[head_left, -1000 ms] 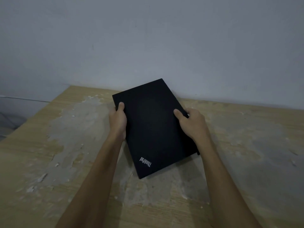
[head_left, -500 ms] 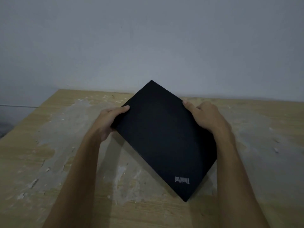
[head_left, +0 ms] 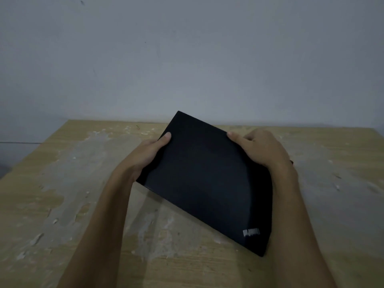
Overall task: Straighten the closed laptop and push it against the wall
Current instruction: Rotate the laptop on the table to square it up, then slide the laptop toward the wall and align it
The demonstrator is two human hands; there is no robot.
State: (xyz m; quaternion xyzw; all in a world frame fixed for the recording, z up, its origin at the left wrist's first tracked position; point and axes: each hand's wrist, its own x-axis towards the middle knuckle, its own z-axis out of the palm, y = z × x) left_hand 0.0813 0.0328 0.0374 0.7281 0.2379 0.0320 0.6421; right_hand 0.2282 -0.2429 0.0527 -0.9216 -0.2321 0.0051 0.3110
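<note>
The closed black laptop (head_left: 207, 179) is held between both hands above a worn wooden table (head_left: 62, 183), turned at a slant. One corner points up toward the grey wall (head_left: 187, 59); the corner with the silver logo points toward me at the lower right. My left hand (head_left: 147, 156) grips its left edge with the thumb on the lid. My right hand (head_left: 261, 148) grips the upper right edge, thumb on top. The laptop's far corner overlaps the line where table and wall meet.
The tabletop has scraped grey patches and small white flakes. Its left edge (head_left: 31, 159) drops away at the left, and its right corner shows at the far right. The wall runs along the whole back edge.
Both hands have turned the laptop further clockwise, so the logo corner has swung toward the lower right. The laptop and hands sit a bit more to the right in view.
</note>
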